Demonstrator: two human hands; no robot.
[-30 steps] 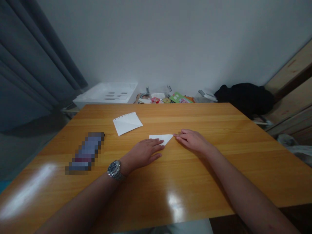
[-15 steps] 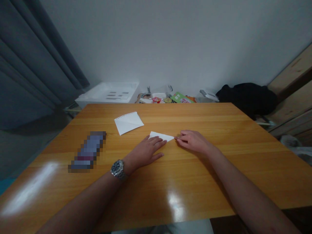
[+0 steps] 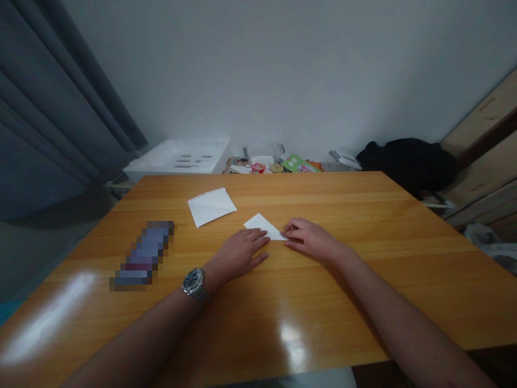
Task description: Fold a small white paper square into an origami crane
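A small white sheet of folded paper (image 3: 259,221), roughly triangular, lies on the wooden table in front of me. My left hand (image 3: 237,252), with a metal watch (image 3: 194,283) on its wrist, rests on the near left part of the paper, fingers stretched out and thumb apart. At the paper's right corner, the fingers of my right hand (image 3: 313,238) are closed on its tip. My fingers cover parts of the near edge.
A torn-edged white notebook sheet (image 3: 212,207) lies farther back on the wooden table (image 3: 343,199). To the left is a pixelated, phone-like object (image 3: 145,253). Beyond the far edge are a white tray (image 3: 177,156), a green booklet (image 3: 298,163) and a black cloth-like heap (image 3: 407,161).
The folded paper has turned clockwise, its right corner coming nearer to me and its top peak showing more. My right hand has moved slightly left with that corner. My left hand stays on the paper.
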